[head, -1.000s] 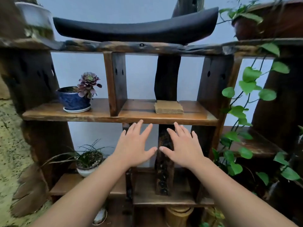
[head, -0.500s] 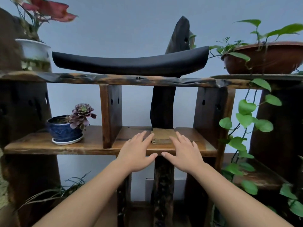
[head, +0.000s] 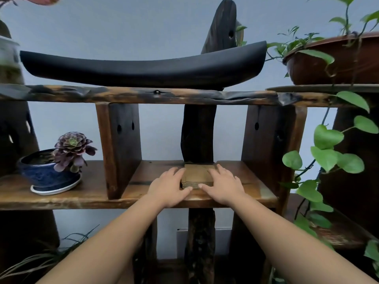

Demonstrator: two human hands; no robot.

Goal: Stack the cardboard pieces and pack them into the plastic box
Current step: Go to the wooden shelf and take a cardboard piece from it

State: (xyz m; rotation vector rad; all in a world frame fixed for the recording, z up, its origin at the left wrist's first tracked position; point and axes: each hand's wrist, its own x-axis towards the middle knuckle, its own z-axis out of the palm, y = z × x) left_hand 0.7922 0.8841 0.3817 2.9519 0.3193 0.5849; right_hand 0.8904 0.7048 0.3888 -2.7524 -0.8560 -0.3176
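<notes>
A stack of brown cardboard pieces (head: 196, 175) lies on the middle wooden shelf (head: 143, 193), in front of a dark upright post. My left hand (head: 168, 187) lies against the stack's left side, its thumb at the front edge. Against the right side is my right hand (head: 222, 185), with fingers over the right edge and the thumb at the front. Together the two hands clasp the stack, which rests on the shelf. No plastic box is in view.
A blue pot with a purple succulent (head: 51, 171) stands at the shelf's left, past a wooden divider (head: 119, 148). A long black curved object (head: 143, 68) lies on the upper shelf. A brown pot (head: 336, 58) with trailing green vines (head: 328, 152) is at the right.
My view has risen and moved closer to the shelf. Both hands have reached forward from below the shelf edge onto the shelf and closed in on the sides of the cardboard stack.
</notes>
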